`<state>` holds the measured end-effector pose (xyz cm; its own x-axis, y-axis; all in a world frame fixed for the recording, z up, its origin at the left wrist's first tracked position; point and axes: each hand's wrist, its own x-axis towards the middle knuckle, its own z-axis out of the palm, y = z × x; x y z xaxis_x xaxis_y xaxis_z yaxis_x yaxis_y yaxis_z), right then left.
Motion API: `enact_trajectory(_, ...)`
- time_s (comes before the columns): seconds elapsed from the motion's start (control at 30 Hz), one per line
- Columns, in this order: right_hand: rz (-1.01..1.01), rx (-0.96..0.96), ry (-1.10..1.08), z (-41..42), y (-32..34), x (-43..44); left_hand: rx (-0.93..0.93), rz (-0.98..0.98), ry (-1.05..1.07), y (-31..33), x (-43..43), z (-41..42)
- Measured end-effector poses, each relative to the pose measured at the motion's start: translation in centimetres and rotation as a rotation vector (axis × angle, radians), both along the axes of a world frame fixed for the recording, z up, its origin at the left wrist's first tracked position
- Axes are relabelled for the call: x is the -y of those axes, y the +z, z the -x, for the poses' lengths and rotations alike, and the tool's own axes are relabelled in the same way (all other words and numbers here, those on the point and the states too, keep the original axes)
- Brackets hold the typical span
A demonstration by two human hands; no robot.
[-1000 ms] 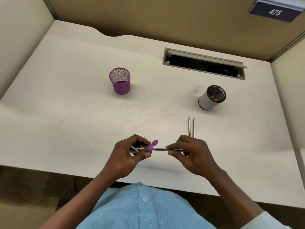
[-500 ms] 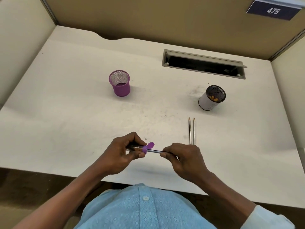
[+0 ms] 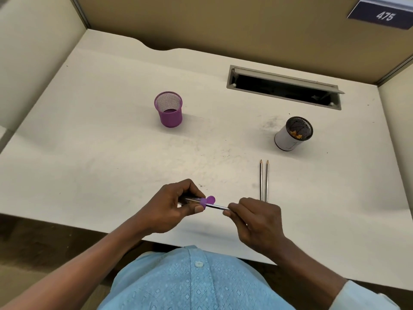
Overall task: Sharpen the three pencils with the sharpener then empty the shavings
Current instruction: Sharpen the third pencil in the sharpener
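My left hand [image 3: 172, 206] grips a sharpener [image 3: 202, 201] with a clear barrel and a purple cap whose lid is flipped up. A silver pencil [image 3: 218, 206] runs level from the sharpener's mouth to my right hand [image 3: 257, 222], which pinches its far end; the pencil's tip is hidden inside the sharpener. Both hands hover over the desk's near edge. Two more pencils [image 3: 264, 180] lie side by side on the desk, points away from me, their near ends behind my right hand.
A purple mesh cup [image 3: 168, 109] stands at the middle left. A white-sided cup [image 3: 291, 136] with orange shavings in it stands at the right. A cable slot [image 3: 283, 87] is cut in the white desk [image 3: 89, 142]. Partition walls close in the back and sides.
Both hands have shifted slightly left with the sharpener and pencil. The right hand's grip has turned on the pencil. The two loose pencils have not moved.
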<state>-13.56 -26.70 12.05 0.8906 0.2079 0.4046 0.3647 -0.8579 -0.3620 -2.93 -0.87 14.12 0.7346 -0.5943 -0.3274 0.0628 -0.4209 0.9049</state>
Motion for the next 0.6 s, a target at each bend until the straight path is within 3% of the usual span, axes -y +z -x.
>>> enact_trajectory(0.07,-0.211,-0.281,-0.075,-0.5,0.7,-0.7,0.034,0.008,0.003,-0.2,-0.3,0.1)
enact_trajectory(0.17,-0.881,-1.143,-0.287,-2.2,2.1,-0.7,0.081,-0.003,-0.044,-0.2,-0.9,0.2)
enact_trajectory(0.23,-0.986,-1.351,-0.293,-2.5,2.0,-0.5,0.082,-0.013,-0.06,-0.2,-1.0,0.1)
enact_trajectory(0.27,-0.967,-1.326,-0.256,-2.3,2.0,-0.7,0.074,-0.02,-0.053,-0.2,-1.1,0.0)
enact_trajectory(0.33,-0.844,-1.08,-0.214,-2.0,1.7,-1.1,0.053,-0.041,-0.021,-0.2,-1.2,-0.3)
enact_trajectory(0.43,-0.375,-0.385,-0.063,-1.3,1.0,-1.1,0.006,-0.029,0.006,-0.1,-1.2,-0.7)
enact_trajectory(0.5,-0.072,-0.077,0.058,-1.1,0.7,-0.6,-0.017,-0.013,0.009,-0.2,-1.0,-0.3)
enact_trajectory(0.53,-0.025,-0.048,0.055,-1.1,0.7,-0.6,-0.013,-0.01,0.014,-0.3,-1.0,-0.1)
enact_trajectory(0.6,-0.258,-0.332,-0.041,-1.3,1.1,-1.2,0.017,-0.007,0.017,-0.5,-1.2,0.1)
